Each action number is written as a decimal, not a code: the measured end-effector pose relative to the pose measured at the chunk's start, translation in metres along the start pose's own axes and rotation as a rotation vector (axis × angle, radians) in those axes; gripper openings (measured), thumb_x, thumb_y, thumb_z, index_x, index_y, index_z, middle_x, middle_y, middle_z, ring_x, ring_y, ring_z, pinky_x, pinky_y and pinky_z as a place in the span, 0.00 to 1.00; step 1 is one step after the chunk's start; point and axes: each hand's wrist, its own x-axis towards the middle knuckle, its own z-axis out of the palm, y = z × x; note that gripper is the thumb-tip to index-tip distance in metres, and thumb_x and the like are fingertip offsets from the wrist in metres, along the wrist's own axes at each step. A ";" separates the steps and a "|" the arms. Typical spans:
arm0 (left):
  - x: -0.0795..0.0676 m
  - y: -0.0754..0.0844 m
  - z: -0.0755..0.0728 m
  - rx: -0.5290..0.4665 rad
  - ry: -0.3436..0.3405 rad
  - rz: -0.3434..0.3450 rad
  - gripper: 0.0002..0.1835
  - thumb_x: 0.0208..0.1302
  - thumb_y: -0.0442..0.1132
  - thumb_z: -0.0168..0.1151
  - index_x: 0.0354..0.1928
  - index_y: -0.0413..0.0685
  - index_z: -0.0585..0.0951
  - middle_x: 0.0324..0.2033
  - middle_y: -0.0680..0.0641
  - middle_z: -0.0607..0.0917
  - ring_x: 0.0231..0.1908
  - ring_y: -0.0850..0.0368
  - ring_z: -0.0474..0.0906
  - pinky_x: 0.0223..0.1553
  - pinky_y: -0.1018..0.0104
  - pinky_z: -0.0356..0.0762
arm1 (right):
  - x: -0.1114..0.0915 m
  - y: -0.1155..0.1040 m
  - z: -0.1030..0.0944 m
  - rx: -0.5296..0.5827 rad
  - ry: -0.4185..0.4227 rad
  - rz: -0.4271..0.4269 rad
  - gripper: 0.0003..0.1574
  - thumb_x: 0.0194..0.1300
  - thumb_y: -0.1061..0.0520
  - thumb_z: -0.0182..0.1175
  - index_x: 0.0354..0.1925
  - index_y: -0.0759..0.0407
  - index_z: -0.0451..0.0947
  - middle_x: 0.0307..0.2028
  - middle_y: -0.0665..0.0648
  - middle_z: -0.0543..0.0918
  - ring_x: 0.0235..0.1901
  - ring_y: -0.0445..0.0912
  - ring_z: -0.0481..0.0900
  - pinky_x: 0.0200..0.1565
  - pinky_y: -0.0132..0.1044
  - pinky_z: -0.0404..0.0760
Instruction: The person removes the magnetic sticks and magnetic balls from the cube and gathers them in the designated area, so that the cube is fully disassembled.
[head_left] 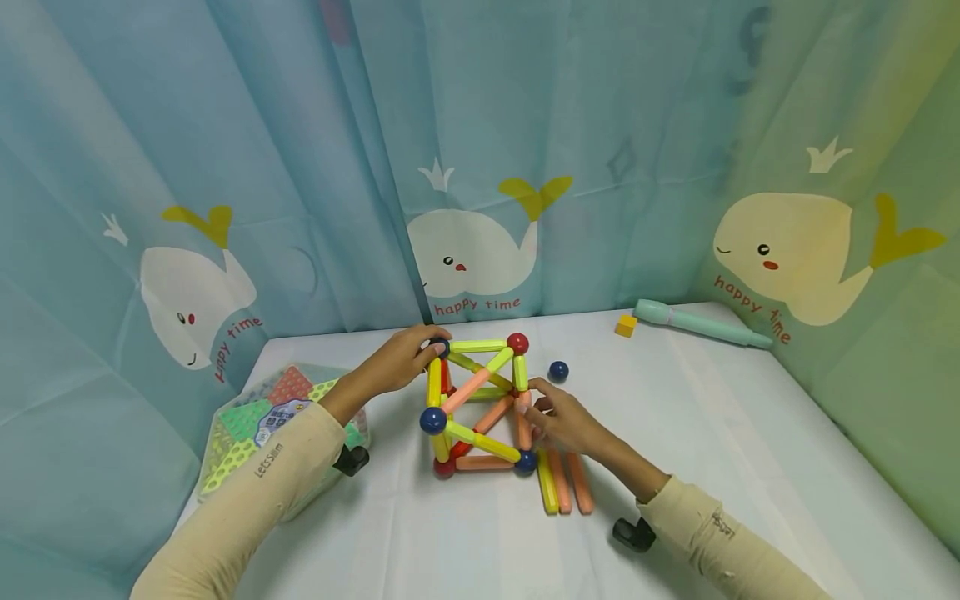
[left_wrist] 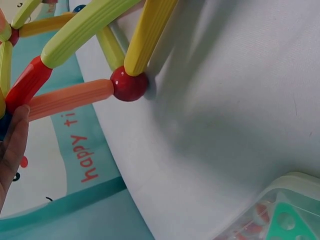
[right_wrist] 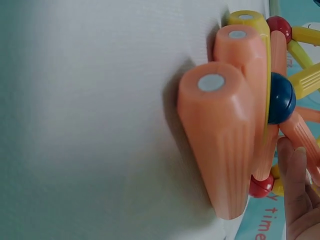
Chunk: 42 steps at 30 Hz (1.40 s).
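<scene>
A cube-shaped frame of magnetic sticks and balls stands on the table, its sticks yellow, lime, orange and red. My left hand (head_left: 397, 362) grips the dark blue ball (head_left: 442, 347) at the frame's back upper left corner. At the right side, my right hand (head_left: 570, 421) pinches an upright orange magnetic stick (head_left: 523, 421) between thumb and fingers. This stick rises from a blue ball (right_wrist: 282, 98) at the front lower right corner. Another blue ball (head_left: 432, 421) marks the front upper left corner, and a red ball (head_left: 517, 343) the back upper right one.
Beside the frame lie a yellow stick (head_left: 548, 483) and two orange sticks (head_left: 580, 483). A loose blue ball (head_left: 558, 371) sits behind the right hand. A clear tub (head_left: 217, 467) stands under the left forearm. Farther back are an orange cube (head_left: 626, 326) and a mint-green pen-shaped object (head_left: 701, 325).
</scene>
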 end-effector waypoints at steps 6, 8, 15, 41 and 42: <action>0.000 0.001 0.000 -0.006 -0.006 -0.003 0.18 0.79 0.43 0.49 0.64 0.46 0.76 0.51 0.45 0.81 0.44 0.53 0.78 0.50 0.59 0.83 | -0.001 0.002 -0.002 -0.013 0.006 -0.016 0.19 0.76 0.58 0.55 0.61 0.57 0.67 0.39 0.64 0.86 0.27 0.51 0.86 0.30 0.45 0.87; 0.000 0.002 0.000 -0.007 -0.006 -0.002 0.18 0.79 0.43 0.50 0.64 0.45 0.76 0.51 0.45 0.82 0.44 0.53 0.79 0.50 0.59 0.83 | -0.002 0.003 -0.003 -0.009 0.007 -0.012 0.19 0.75 0.58 0.57 0.59 0.58 0.66 0.37 0.63 0.86 0.27 0.52 0.86 0.30 0.45 0.87; 0.000 0.005 0.000 -0.010 -0.011 -0.006 0.18 0.79 0.42 0.50 0.64 0.45 0.76 0.51 0.45 0.82 0.45 0.52 0.78 0.51 0.58 0.83 | -0.005 0.011 -0.008 0.048 -0.014 0.049 0.26 0.67 0.57 0.66 0.57 0.66 0.69 0.39 0.62 0.85 0.30 0.52 0.85 0.30 0.43 0.86; -0.001 0.004 0.000 0.005 -0.003 -0.012 0.18 0.79 0.43 0.50 0.64 0.46 0.76 0.50 0.45 0.81 0.45 0.52 0.77 0.54 0.56 0.82 | -0.038 0.006 -0.024 -0.072 -0.066 -0.062 0.10 0.70 0.58 0.63 0.47 0.61 0.77 0.43 0.58 0.82 0.30 0.46 0.78 0.29 0.33 0.79; -0.001 0.004 0.000 0.003 -0.003 -0.013 0.18 0.79 0.43 0.50 0.64 0.46 0.75 0.50 0.45 0.81 0.45 0.52 0.78 0.53 0.56 0.82 | -0.042 0.005 -0.029 -0.064 -0.064 -0.054 0.13 0.70 0.58 0.62 0.49 0.63 0.77 0.44 0.59 0.81 0.29 0.46 0.77 0.29 0.33 0.79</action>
